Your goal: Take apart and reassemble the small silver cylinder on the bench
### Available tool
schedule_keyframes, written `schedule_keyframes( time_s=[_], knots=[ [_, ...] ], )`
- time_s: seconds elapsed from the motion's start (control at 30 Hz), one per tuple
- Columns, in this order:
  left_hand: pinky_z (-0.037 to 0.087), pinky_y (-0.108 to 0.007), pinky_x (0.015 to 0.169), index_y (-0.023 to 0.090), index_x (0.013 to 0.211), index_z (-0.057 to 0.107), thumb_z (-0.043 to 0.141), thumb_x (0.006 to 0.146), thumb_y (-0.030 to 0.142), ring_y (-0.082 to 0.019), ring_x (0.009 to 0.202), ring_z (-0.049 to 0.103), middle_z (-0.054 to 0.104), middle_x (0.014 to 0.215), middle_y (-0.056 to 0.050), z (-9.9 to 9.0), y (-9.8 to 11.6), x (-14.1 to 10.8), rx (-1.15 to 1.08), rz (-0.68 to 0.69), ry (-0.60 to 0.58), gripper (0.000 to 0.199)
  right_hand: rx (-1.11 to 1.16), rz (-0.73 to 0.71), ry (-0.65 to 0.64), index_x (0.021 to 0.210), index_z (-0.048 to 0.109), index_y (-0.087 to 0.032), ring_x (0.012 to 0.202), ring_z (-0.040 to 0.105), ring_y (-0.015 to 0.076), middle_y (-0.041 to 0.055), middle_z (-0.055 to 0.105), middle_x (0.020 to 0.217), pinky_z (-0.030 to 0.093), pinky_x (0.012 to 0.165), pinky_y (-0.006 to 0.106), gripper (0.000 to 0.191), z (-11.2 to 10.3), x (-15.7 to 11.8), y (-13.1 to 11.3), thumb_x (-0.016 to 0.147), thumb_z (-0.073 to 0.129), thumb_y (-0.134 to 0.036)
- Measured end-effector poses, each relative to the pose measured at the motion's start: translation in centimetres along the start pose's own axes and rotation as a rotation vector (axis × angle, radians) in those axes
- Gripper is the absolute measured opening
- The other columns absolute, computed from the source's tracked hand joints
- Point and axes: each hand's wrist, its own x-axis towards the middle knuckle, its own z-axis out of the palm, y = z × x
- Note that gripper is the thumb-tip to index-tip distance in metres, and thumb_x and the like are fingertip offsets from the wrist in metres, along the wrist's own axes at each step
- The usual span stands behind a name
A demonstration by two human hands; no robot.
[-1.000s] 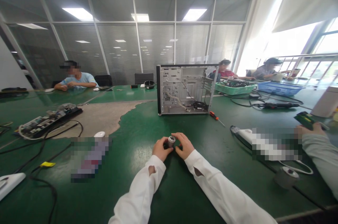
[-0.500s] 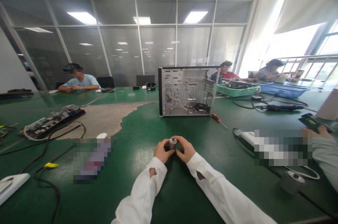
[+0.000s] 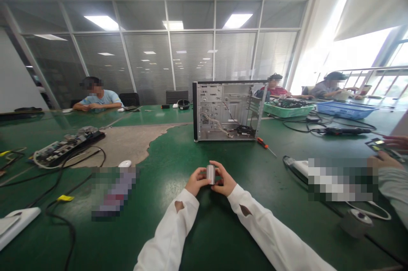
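A small shiny metal cylinder stands upright between my two hands, just above or on the green table; which of the two I cannot tell. My left hand grips its left side, thumb low at the front and fingers behind. From the right, my right hand closes on it with curled fingers, the index finger raised near the top edge. Beyond my hands is an open computer case, its bare metal inside and loose wires showing. A screwdriver with an orange and black handle lies by its lower right corner.
Power strips and black cables lie at left, beside an opened strip. Green basket and blue basket stand at back right. A grey cylinder sits near right. A co-worker's hands hold a circuit board. Other people sit across the table.
The cylinder has turned from showing its top end to showing its smooth side. My fingers have shifted around it. At right, the co-worker's second hand has come to the board.
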Motion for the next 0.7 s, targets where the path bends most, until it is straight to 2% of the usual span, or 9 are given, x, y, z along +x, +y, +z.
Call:
schedule_keyframes(
  time_s=[0.2, 0.37, 0.53, 0.7],
  knots=[
    [0.040, -0.037, 0.077, 0.011, 0.090, 0.054, 0.068, 0.050, 0.030, -0.021, 0.071, 0.060, 0.065, 0.074, -0.006, 0.3, 0.5, 0.0, -0.152, -0.039, -0.083, 0.047, 0.103, 0.013, 0.033, 0.117, 0.026, -0.028, 0.091, 0.051, 0.0177, 0.0041, 0.050, 0.097, 0.041, 0.050, 0.018, 0.074, 0.0, 0.1, 0.2, 0.052, 0.057, -0.008],
    [0.040, -0.036, 0.073, 0.008, 0.088, 0.057, 0.064, 0.053, 0.030, -0.022, 0.072, 0.060, 0.064, 0.073, -0.010, 0.9, 1.1, -0.4, -0.291, -0.060, -0.132, 0.042, 0.135, 0.027, 0.006, 0.117, 0.026, -0.028, 0.093, 0.051, 0.0181, 0.0042, 0.049, 0.099, 0.045, 0.058, 0.022, 0.074, -0.1, 0.1, -0.1, 0.054, 0.061, -0.011],
    [0.039, -0.033, 0.070, 0.007, 0.085, 0.059, 0.060, 0.057, 0.022, -0.022, 0.071, 0.059, 0.065, 0.071, -0.011, 1.1, 1.3, -0.7, -0.415, -0.060, -0.196, 0.031, 0.081, 0.020, -0.009, 0.117, 0.028, -0.028, 0.093, 0.050, 0.0190, 0.0056, 0.047, 0.105, 0.047, 0.060, 0.025, 0.074, -0.2, 0.0, 0.1, 0.054, 0.063, -0.014],
    [0.038, -0.032, 0.070, 0.006, 0.087, 0.059, 0.056, 0.058, 0.019, -0.022, 0.072, 0.059, 0.065, 0.072, -0.011, 1.0, 1.4, -0.7, -0.452, -0.095, -0.228, 0.032, 0.010, -0.013, 0.005, 0.116, 0.028, -0.029, 0.093, 0.050, 0.0184, 0.0053, 0.047, 0.107, 0.046, 0.059, 0.024, 0.072, -0.4, -0.1, -0.3, 0.054, 0.064, -0.016]
  ],
)
